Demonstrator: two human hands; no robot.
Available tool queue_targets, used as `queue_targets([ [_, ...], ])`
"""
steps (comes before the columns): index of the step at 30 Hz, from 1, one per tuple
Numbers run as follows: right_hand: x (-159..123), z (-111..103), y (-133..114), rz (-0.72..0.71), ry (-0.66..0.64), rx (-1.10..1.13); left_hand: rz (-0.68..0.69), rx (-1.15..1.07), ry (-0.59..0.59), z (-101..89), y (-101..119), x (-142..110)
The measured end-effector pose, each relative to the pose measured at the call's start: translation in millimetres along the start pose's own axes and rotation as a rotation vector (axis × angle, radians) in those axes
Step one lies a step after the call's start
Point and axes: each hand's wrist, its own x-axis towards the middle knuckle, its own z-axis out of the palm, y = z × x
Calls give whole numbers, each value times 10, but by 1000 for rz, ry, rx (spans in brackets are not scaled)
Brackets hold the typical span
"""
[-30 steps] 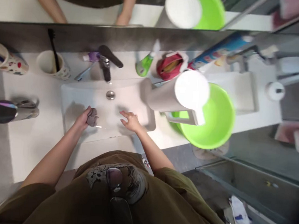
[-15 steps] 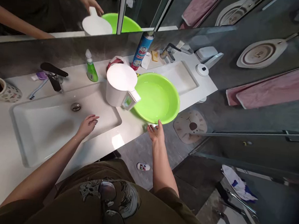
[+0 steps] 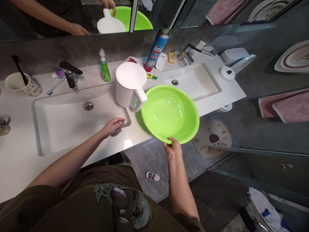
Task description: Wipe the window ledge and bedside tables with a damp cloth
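Note:
A lime-green basin [image 3: 169,113] sits at the counter's front edge, overhanging it, with bright ripple-like reflections inside. My right hand [image 3: 173,148] grips its near rim, thumb over the top and fingers below. My left hand [image 3: 112,126] hovers above the front right corner of the left sink [image 3: 62,122], fingers stretched out and holding nothing. Between that sink and the basin stands a white lidded pitcher [image 3: 130,85], its handle [image 3: 141,96] facing the basin.
Behind the pitcher stand a green pump bottle [image 3: 104,68] and a blue spray can [image 3: 157,51]. A black faucet [image 3: 70,74] serves the left sink; another faucet [image 3: 188,54] is by the right sink [image 3: 201,80]. At left is a toothbrush cup [image 3: 24,84]. A bear-face mat [image 3: 212,137] lies on the floor.
My right hand has closed on the basin's near rim, and the basin has shifted toward me, uncovering the right sink's drain. My left hand has moved rightward toward the pitcher. The view has shifted.

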Motion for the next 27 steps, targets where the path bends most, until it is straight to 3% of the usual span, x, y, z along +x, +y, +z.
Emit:
queue_targets([
  [7, -669, -537, 297, 47, 178, -18, -95, -200, -184, 409, -54, 112],
  [11, -1082, -883, 556, 49, 230, -36, -77, -224, -286, 482, -151, -19],
  [15, -1413, -1177, 796, -44, 260, -55, -92, -208, -300, 348, -368, -315],
  [18, -1618, -1267, 934, -91, 249, -131, -117, -207, -267, 170, -539, -589],
  [27, -2055, -957, 1201, -78, 204, -246, -138, -355, -160, -468, -759, -1165],
])
